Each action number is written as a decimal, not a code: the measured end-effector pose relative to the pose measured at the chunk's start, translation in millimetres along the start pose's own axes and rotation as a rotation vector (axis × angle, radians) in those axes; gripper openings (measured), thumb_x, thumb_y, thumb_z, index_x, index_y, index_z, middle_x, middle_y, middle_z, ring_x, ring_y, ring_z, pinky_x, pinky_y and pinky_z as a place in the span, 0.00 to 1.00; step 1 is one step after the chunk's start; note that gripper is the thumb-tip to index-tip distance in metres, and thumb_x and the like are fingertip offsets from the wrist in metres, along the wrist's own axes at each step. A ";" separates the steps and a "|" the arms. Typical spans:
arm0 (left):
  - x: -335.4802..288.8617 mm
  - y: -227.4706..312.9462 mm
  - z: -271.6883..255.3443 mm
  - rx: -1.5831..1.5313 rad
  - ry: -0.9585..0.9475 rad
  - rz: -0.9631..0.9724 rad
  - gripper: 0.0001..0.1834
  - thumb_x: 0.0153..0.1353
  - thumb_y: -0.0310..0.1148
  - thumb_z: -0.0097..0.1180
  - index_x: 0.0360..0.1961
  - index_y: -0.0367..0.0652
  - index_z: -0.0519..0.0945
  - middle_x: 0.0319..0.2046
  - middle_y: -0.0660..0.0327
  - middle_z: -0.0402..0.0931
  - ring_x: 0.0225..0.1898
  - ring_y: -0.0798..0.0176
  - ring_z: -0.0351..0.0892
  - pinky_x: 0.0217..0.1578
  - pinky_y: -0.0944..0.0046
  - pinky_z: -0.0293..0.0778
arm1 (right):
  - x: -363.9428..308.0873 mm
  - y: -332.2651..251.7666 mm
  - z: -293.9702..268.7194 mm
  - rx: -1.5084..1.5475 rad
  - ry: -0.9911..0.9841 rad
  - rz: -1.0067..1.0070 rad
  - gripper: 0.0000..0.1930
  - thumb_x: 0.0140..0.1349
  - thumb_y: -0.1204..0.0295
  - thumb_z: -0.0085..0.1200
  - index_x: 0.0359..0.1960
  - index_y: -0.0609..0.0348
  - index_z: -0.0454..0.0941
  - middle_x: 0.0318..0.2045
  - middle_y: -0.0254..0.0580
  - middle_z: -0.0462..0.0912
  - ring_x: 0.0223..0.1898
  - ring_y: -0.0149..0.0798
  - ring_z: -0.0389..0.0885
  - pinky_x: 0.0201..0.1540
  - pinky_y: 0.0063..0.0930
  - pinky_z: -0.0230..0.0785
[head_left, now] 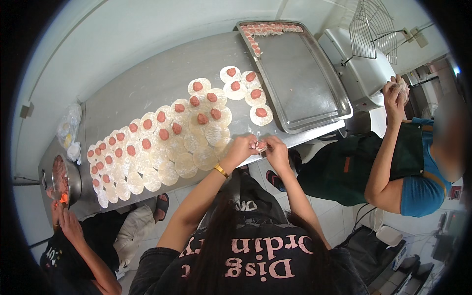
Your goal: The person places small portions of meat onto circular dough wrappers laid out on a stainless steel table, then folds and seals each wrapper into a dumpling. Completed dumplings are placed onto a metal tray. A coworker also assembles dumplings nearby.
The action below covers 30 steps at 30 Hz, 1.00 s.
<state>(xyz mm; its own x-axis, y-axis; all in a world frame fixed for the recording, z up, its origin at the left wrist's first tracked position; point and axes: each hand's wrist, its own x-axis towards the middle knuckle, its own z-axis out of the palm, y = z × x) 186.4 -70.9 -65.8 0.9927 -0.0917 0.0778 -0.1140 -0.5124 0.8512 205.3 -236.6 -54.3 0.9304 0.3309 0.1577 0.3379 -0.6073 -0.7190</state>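
Note:
At the table's front edge, my left hand [240,150] and my right hand [277,154] pinch one dumpling [260,146] between them. Its wrapper is gathered around pink meat filling that shows at the top. Just beyond my hands lies a round wrapper [255,120] topped with a ball of meat [261,112]. To the left, overlapping rows of pale, floured wrappers [185,165] spread across the steel table [132,80]. The farther rows carry meat balls, while many nearer wrappers are bare.
A large metal tray [301,73] at the right has finished dumplings [272,28] along its far and left edges. At far left, a co-worker's hand [69,223] is by a bowl [73,180] of meat. Another person [361,164] stands right, hands raised around something pale.

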 end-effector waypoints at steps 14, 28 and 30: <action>-2.8 10.1 5.3 0.088 0.009 -0.017 0.16 0.44 0.31 0.66 0.31 0.39 0.74 0.24 0.51 0.77 0.28 0.48 0.78 0.28 0.55 0.72 | -3.8 4.3 -1.9 -0.007 -0.057 0.086 0.17 0.41 0.86 0.54 0.36 0.64 0.78 0.32 0.50 0.78 0.34 0.50 0.77 0.39 0.36 0.70; 2.3 14.7 14.8 0.113 0.037 0.040 0.16 0.45 0.33 0.65 0.33 0.41 0.74 0.27 0.52 0.77 0.31 0.48 0.78 0.30 0.55 0.72 | -0.1 9.3 -0.7 -0.018 0.038 0.057 0.18 0.41 0.88 0.52 0.38 0.64 0.78 0.33 0.50 0.79 0.34 0.51 0.78 0.37 0.37 0.70; 3.2 15.2 17.2 0.136 0.038 0.034 0.15 0.44 0.33 0.66 0.32 0.41 0.74 0.26 0.52 0.77 0.30 0.48 0.78 0.30 0.55 0.72 | -0.6 9.4 0.3 0.038 0.077 0.047 0.18 0.42 0.88 0.51 0.38 0.64 0.79 0.34 0.50 0.79 0.35 0.51 0.78 0.38 0.38 0.70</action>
<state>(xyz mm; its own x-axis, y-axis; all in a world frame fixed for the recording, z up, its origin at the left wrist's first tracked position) 187.2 -93.6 -61.6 0.9887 -0.0797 0.1268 -0.1488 -0.6210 0.7696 207.9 -242.2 -61.3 0.9537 0.2451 0.1740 0.2895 -0.5927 -0.7516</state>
